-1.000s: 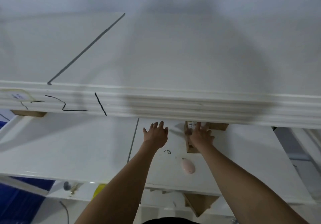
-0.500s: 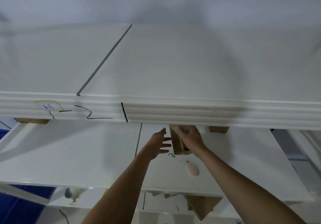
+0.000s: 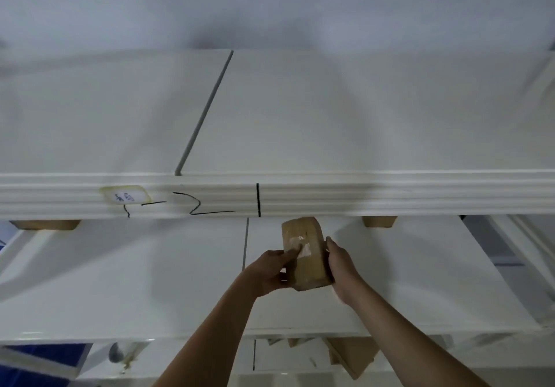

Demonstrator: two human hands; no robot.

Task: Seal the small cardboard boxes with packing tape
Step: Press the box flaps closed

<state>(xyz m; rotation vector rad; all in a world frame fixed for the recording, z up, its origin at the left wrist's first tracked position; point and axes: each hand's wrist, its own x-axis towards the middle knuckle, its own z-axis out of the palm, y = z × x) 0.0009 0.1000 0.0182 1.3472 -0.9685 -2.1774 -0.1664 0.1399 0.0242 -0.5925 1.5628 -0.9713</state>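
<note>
Hands: my left hand (image 3: 271, 269) and my right hand (image 3: 341, 266) hold one small brown cardboard box (image 3: 304, 254) between them, above the middle shelf.
Left hand: my fingers curl at the box's left side, one fingertip lying on the whitish label patch (image 3: 298, 244) on its top face.
Right hand: I grip the box's right edge, fingers wrapped round the far side.
Upper shelf: wide white shelf board (image 3: 360, 116) with a ribbed front edge bearing black marker scrawls (image 3: 207, 204) and a yellowed sticker (image 3: 124, 195).
Middle shelf: white board (image 3: 120, 281) beneath the box.
Box: held tilted, long side running away from me, clear tape glinting on top.
Other cardboard: brown box corners (image 3: 378, 221) (image 3: 45, 224) peek from under the upper shelf; more brown cardboard (image 3: 354, 356) sits lower down.
</note>
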